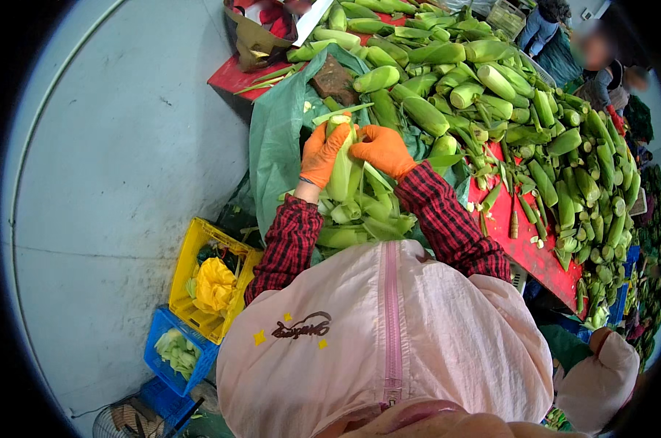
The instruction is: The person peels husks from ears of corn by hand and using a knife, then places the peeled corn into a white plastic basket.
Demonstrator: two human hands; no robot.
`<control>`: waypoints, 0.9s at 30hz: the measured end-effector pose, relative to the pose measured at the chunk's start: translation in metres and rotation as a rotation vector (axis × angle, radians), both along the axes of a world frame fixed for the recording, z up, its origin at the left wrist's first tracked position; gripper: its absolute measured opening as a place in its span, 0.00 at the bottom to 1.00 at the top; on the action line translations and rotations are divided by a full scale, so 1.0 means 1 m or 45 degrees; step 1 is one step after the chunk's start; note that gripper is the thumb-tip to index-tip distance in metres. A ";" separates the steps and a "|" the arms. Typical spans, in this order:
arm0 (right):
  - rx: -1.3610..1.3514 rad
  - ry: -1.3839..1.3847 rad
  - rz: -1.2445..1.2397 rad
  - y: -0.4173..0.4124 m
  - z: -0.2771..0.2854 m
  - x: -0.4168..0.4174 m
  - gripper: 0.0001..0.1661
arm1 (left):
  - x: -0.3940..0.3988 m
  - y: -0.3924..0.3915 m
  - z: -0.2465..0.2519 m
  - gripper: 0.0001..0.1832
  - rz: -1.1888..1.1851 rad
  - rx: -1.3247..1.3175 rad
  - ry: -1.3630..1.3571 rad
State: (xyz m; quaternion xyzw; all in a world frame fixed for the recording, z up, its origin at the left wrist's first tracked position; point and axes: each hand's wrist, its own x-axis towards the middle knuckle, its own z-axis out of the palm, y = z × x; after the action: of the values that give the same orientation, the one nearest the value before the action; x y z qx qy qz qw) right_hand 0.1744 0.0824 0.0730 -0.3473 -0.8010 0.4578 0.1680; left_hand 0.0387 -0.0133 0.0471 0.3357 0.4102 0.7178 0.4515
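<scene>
My left hand (324,152), in an orange glove, grips an ear of corn (339,178) in its pale green husk, cut stem end away from me. At the ear's right side is my right hand (384,151), also gloved in orange. Its fingers are closed on the husk there, though the fingertips are partly hidden. Below both hands, loose corn husks (363,222) lie heaped in the mouth of a green woven sack (273,148). A brown brick (334,81) rests on the sack's far edge.
A large pile of unhusked corn (434,112) covers much of the red table (538,257). On it lies a wooden-handled tool (513,223). Yellow (180,274) and blue (155,350) crates stand left, near a fan (125,421). Other people work at right.
</scene>
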 end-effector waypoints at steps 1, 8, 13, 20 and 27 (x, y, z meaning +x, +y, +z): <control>-0.012 -0.014 -0.018 0.002 -0.003 0.001 0.25 | 0.002 -0.001 0.002 0.31 -0.026 -0.009 0.005; -0.861 0.492 -0.217 -0.002 -0.018 0.013 0.10 | -0.004 0.005 -0.012 0.33 -0.100 -0.088 0.051; -0.826 0.642 -0.379 -0.010 -0.041 0.011 0.08 | 0.036 0.018 -0.034 0.35 0.534 -0.201 0.443; -1.058 1.054 -0.551 -0.034 -0.033 0.016 0.06 | 0.008 0.028 -0.028 0.32 0.449 -0.251 -0.344; -0.739 1.109 -0.679 0.010 -0.047 0.080 0.04 | -0.110 0.012 -0.088 0.35 0.791 -0.005 -0.818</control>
State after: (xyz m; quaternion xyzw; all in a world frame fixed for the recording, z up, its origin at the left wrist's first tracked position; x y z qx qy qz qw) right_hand 0.2548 0.0921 0.0265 -0.3483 -0.3851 0.7008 0.4891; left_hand -0.0713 -0.0013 -0.0408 -0.0444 0.3318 0.8864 0.3197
